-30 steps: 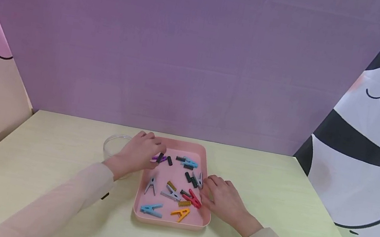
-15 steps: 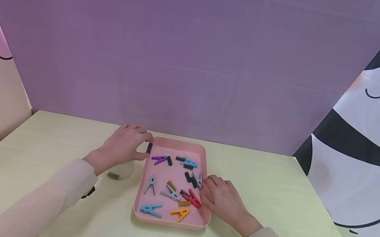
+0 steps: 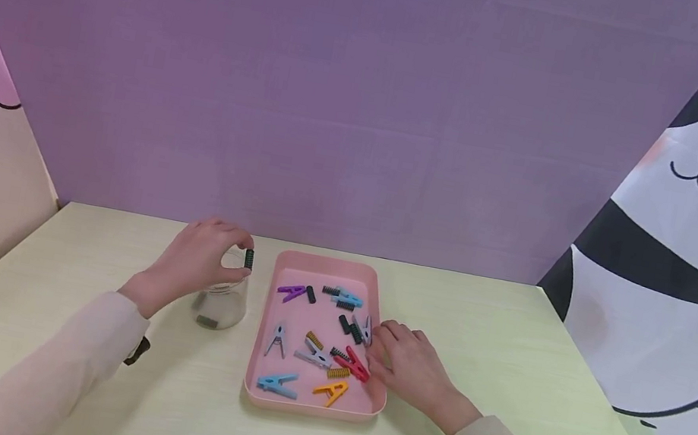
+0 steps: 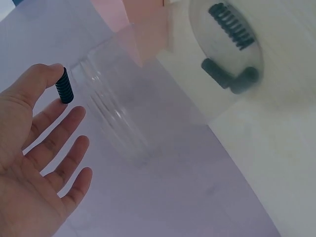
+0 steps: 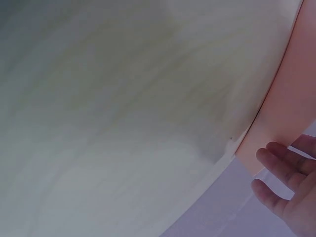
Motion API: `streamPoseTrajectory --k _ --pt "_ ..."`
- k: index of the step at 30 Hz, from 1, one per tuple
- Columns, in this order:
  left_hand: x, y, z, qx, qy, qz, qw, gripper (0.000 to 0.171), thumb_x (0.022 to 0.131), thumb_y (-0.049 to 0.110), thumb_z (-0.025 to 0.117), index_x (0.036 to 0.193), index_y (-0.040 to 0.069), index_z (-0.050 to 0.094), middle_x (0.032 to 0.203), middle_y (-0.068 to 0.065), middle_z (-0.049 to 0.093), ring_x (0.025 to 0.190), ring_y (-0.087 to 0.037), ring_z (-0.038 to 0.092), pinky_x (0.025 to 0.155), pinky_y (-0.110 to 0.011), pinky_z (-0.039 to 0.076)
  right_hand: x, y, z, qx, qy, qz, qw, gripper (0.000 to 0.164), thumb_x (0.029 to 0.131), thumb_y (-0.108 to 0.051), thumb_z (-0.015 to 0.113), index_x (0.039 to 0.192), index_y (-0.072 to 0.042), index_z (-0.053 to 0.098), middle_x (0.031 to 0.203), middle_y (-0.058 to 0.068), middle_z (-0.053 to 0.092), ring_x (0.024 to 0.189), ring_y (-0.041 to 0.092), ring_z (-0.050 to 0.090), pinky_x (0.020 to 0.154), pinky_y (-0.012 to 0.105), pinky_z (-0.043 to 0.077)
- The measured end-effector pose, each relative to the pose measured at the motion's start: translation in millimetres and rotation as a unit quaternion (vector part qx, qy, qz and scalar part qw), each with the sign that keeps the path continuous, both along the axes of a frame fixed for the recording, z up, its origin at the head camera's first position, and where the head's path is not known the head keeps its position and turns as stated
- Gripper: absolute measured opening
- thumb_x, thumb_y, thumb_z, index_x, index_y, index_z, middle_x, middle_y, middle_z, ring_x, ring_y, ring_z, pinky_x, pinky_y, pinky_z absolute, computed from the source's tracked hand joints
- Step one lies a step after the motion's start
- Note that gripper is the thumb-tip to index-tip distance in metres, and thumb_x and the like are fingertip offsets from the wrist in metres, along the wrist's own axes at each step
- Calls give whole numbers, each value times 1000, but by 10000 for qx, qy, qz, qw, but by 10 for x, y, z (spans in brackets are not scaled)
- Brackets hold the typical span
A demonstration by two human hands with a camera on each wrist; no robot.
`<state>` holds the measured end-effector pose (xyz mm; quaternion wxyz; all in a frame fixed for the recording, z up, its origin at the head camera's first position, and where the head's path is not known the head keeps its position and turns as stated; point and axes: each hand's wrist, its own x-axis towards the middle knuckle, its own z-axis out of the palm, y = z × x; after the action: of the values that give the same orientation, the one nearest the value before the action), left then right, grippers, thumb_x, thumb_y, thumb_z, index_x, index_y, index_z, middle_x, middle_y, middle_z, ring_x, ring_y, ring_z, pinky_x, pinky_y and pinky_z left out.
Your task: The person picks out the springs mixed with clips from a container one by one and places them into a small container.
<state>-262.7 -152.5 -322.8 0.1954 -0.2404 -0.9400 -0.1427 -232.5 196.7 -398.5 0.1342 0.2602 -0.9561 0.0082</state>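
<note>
Above the mouth of a clear jar (image 3: 230, 305), my left hand (image 3: 192, 261) pinches a dark green coil spring (image 3: 249, 259) between thumb and index finger. Its other fingers are spread in the left wrist view, where the spring (image 4: 64, 88) hangs upright at the jar's rim. Three dark springs (image 4: 231, 27) lie on the jar's bottom. My right hand (image 3: 411, 363) rests on the right side of a pink tray (image 3: 306, 410), with its fingers loosely bent against the wall (image 5: 276, 123). The right thumb's contact with the rim is unclear.
Inside the tray are several loose springs and plastic clip pieces, among them a purple clip (image 3: 291, 291), a red clip (image 3: 354, 364), a yellow clip (image 3: 331, 392) and a blue clip (image 3: 277, 383). A purple backdrop (image 3: 342, 93) stands behind the table (image 3: 164, 410).
My left hand has lifted a dark spring out of the tray near the purple clip and moved it left to the jar. My right hand has stayed at the tray's side.
</note>
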Motion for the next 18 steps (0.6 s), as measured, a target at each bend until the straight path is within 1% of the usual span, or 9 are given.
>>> streamPoseTrajectory --k 5,9,15,18 --pt "-8 -86 -47 90 3 176 9998 35 72 30 75 101 12 65 99 -3 66 103 -28 54 87 -47 41 -5 -6 0 61 70 13 10000 42 81 -35 65 113 -8 59 111 5 59 100 20 55 85 40 47" --pt "-16 -148 -96 104 20 309 9995 34 72 29 74 99 11 65 95 -2 67 98 -26 54 83 -46 41 -7 -12 0 111 88 1 9999 42 80 -34 65 112 -7 59 110 6 60 99 20 56 84 40 48" --pt "-17 -221 -166 124 -167 516 9985 33 73 29 73 99 11 65 94 -2 66 94 -25 52 79 -44 40 5 -14 9 68 84 4 9999 43 80 -34 66 112 -7 58 111 7 60 100 21 56 85 41 48" --pt "-15 -242 -190 149 -228 559 9981 33 73 30 73 99 11 65 94 -2 66 94 -25 51 78 -43 40 5 -11 7 53 109 17 9999 43 80 -34 66 112 -7 59 110 6 60 100 20 56 84 40 48"
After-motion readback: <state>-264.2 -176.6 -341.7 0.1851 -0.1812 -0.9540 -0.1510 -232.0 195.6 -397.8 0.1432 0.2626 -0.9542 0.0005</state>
